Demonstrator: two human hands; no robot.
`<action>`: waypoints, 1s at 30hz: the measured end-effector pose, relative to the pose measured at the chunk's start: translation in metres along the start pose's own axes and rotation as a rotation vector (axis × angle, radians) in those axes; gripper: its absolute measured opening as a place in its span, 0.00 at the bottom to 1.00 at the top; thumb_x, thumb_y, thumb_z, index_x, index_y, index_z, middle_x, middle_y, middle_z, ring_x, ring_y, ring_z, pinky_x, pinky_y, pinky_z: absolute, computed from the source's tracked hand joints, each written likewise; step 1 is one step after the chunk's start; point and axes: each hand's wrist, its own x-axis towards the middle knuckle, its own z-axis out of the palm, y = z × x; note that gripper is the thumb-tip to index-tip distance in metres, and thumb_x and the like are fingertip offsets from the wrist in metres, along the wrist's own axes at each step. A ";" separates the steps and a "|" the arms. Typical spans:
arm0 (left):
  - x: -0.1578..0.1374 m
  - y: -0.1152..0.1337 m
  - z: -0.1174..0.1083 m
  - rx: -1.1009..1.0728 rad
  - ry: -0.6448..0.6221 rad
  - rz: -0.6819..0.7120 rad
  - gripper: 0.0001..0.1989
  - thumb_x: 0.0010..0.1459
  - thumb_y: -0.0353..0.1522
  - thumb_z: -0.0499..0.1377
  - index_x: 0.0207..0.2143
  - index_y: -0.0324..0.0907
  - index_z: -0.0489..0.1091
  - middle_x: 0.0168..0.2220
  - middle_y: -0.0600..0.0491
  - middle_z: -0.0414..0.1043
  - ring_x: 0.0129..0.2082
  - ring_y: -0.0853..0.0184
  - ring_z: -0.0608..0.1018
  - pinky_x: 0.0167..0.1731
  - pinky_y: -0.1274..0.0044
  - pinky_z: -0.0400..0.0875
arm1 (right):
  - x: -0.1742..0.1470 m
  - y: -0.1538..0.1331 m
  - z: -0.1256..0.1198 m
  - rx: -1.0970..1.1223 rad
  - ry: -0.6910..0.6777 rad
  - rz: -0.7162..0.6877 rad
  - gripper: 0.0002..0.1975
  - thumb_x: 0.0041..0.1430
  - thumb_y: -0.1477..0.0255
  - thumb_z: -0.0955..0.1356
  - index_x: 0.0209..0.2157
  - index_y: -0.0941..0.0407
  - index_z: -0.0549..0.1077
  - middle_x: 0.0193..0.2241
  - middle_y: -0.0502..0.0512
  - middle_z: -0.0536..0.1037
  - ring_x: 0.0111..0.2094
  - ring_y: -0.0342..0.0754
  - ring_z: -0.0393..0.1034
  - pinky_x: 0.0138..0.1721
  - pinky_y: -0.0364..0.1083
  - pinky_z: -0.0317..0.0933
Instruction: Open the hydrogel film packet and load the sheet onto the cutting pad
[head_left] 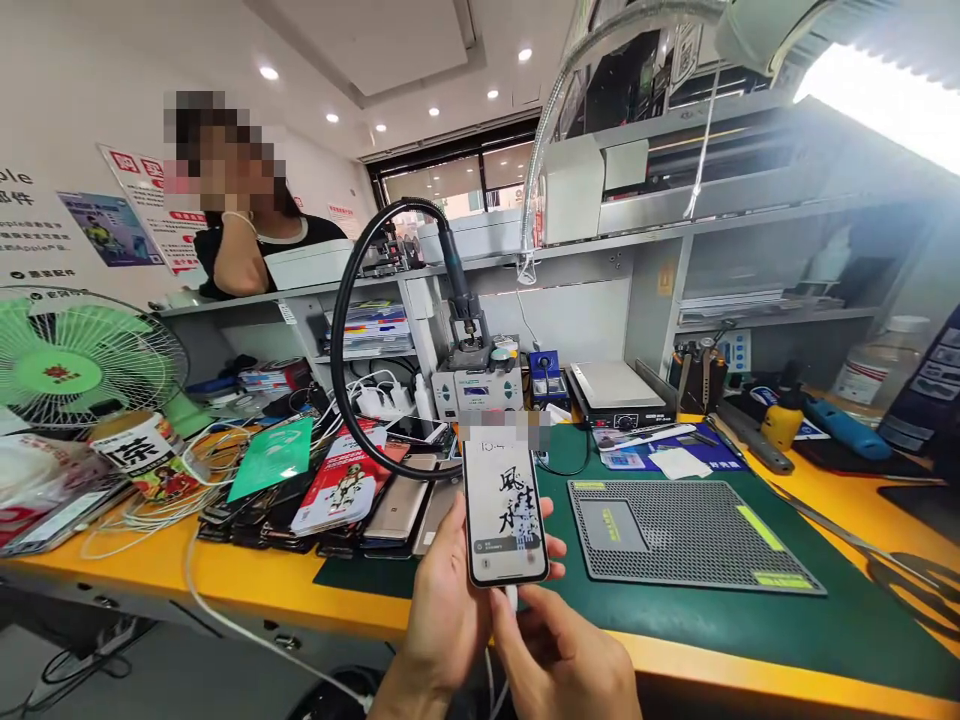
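A smartphone (495,510) with a lit screen showing dark brush characters is held upright, its screen toward me. My left hand (450,590) wraps around it from behind, with fingertips showing along its right edge. Below the phone's bottom edge, my right hand (566,655) pinches the white plug of a charging cable (512,597). The plug meets the middle of that bottom edge; how deep it sits cannot be seen. Its white cord hangs down below my hands.
A green mat (675,620) carries a grey perforated pad (690,535). Stacked phones and boxes (341,480) lie left, near a green fan (67,370). A black hose (341,330) arches over a soldering station (478,390). Behind the partition sits another person (262,240).
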 end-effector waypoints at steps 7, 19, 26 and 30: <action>-0.006 -0.002 0.000 -0.037 -0.030 0.006 0.37 0.70 0.49 0.39 0.52 0.30 0.76 0.39 0.35 0.80 0.34 0.57 0.80 0.39 0.71 0.72 | -0.008 0.001 0.000 -0.062 -0.067 0.004 0.11 0.69 0.71 0.67 0.33 0.59 0.78 0.18 0.49 0.74 0.14 0.42 0.69 0.17 0.40 0.61; -0.002 0.000 0.001 0.025 0.012 0.058 0.36 0.70 0.51 0.39 0.53 0.32 0.74 0.45 0.36 0.80 0.33 0.54 0.82 0.37 0.68 0.75 | 0.002 -0.010 -0.005 -0.074 -0.081 0.002 0.12 0.70 0.72 0.64 0.32 0.59 0.76 0.19 0.49 0.72 0.15 0.43 0.67 0.20 0.41 0.58; -0.003 0.004 -0.001 -0.019 0.067 0.130 0.33 0.71 0.49 0.39 0.53 0.36 0.73 0.49 0.39 0.78 0.33 0.57 0.82 0.34 0.69 0.76 | 0.005 -0.010 0.006 -0.059 -0.119 -0.008 0.13 0.71 0.72 0.61 0.31 0.57 0.72 0.17 0.47 0.68 0.13 0.41 0.62 0.18 0.41 0.54; -0.004 0.007 -0.002 -0.024 0.093 0.164 0.32 0.72 0.48 0.39 0.54 0.36 0.72 0.50 0.38 0.77 0.35 0.58 0.82 0.34 0.69 0.77 | 0.003 -0.010 0.011 -0.026 -0.149 0.002 0.11 0.72 0.72 0.62 0.34 0.57 0.72 0.18 0.46 0.68 0.13 0.41 0.62 0.18 0.41 0.54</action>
